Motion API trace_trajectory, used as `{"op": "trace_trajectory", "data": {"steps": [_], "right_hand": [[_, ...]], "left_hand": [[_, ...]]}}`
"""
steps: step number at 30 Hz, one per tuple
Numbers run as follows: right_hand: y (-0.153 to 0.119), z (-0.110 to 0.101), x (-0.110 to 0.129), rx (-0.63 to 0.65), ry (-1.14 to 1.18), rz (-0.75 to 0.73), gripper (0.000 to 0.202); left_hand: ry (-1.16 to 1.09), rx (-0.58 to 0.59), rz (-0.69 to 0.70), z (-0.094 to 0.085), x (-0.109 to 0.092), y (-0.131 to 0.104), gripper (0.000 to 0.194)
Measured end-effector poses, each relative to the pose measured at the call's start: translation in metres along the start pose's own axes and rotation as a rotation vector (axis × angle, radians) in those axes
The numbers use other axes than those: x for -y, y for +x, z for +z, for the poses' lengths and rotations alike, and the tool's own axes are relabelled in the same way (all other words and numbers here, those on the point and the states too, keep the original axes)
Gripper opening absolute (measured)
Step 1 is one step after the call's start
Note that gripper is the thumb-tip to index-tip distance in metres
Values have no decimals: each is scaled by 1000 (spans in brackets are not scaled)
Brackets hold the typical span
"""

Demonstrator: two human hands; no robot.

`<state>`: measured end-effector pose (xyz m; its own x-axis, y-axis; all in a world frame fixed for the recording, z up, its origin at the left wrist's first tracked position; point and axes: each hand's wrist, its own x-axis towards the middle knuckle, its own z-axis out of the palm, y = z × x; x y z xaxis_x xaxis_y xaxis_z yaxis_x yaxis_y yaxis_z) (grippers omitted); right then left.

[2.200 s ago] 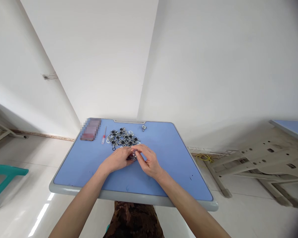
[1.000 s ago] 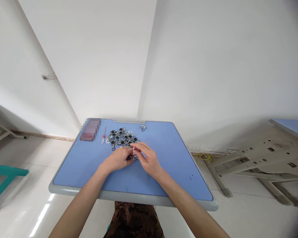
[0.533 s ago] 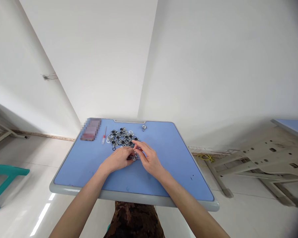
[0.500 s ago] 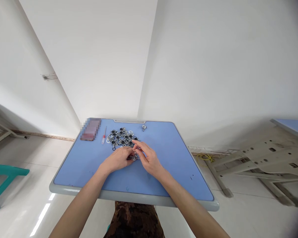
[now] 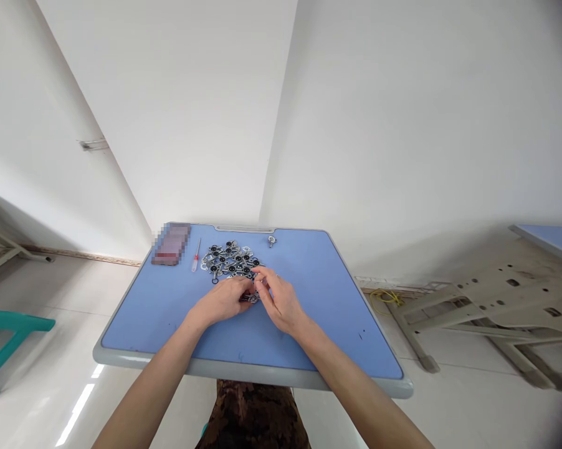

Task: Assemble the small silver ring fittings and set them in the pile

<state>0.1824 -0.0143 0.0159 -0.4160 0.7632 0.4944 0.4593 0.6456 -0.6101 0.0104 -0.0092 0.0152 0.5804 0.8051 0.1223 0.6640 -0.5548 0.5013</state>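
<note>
My left hand (image 5: 225,298) is closed round a small metal part (image 5: 250,299) at the near edge of a pile of hardware. Only a piece of that part shows below the fingers. Just to its right, my right hand (image 5: 280,302) has thumb and forefinger pinched together close to the left fingertips; what they hold is too small to make out. Beyond both hands lies the pile of metal parts (image 5: 232,268), a mix of silvery plates, screws and round black pieces. One separate metal fitting (image 5: 272,241) stands apart near the far edge.
The blue desk (image 5: 169,324) has a raised grey rim. A screwdriver (image 5: 195,257) with a red and clear handle lies left of the pile, beside a blurred flat rectangular object (image 5: 171,244). A green stool (image 5: 14,321) stands at left, another desk (image 5: 552,240) at right.
My right hand has shifted slightly, its fingertips drawing a little up and right near the left fingers. My left hand stays in place with the metal part.
</note>
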Motion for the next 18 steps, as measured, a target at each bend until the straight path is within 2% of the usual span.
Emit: {"op": "trace_trajectory", "data": {"steps": [6,11,18], "right_hand": [[1,4,-1,-19,-65,65,26],[1,4,2,21,124,40,32],[-1,4,3,38,248,11,18]], "left_hand": [[11,4,-1,1,-1,1,5],[-1,-8,-2,0,-1,0,2],[-28,-8,5,0,0,-1,2]]}}
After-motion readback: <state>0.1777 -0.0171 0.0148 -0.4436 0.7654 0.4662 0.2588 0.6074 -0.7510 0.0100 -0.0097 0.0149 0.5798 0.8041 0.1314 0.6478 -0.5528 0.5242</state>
